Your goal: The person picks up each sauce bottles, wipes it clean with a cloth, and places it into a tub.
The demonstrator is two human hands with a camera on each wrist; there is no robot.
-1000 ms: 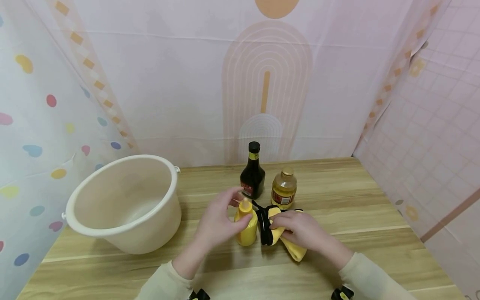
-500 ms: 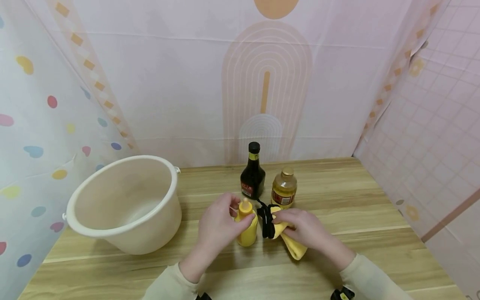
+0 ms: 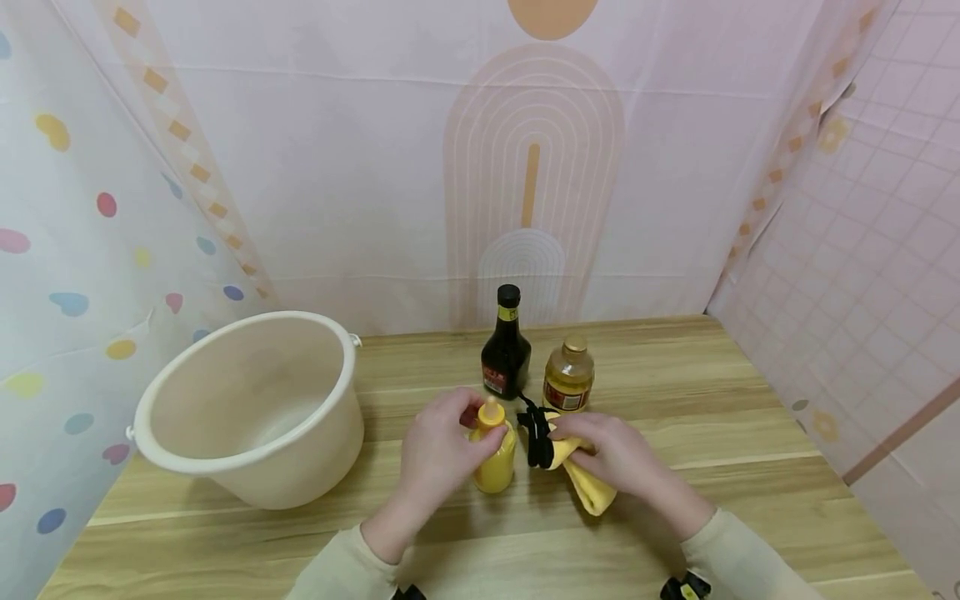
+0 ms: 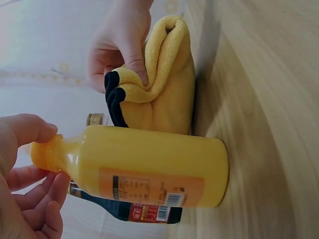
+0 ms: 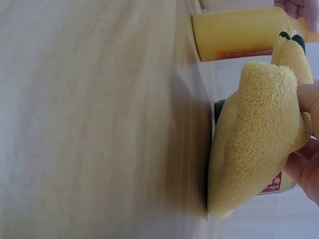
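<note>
A yellow squeeze bottle (image 3: 495, 468) stands upright on the table, and my left hand (image 3: 438, 446) pinches it at the cap and neck between thumb and fingers. The bottle's orange label with small print (image 4: 149, 186) shows in the left wrist view. My right hand (image 3: 611, 452) grips a folded yellow cloth (image 3: 591, 490) with black edging, just right of the bottle. In the right wrist view the fluffy cloth (image 5: 254, 134) bulges below the fingers, its lower part close to the tabletop.
Behind the hands stand a dark sauce bottle (image 3: 506, 354) with a black cap and a clear jar of yellowish liquid (image 3: 567, 379) with a gold lid. To the left is a large cream bucket (image 3: 307, 462). Patterned curtains (image 3: 360, 183) hang behind the wooden table (image 3: 720, 433).
The left hand's fingers have drawn in around the bottle's neck. My right hand has shifted the cloth slightly right and up, widening the gap to the bottle. The bottle stays in place.
</note>
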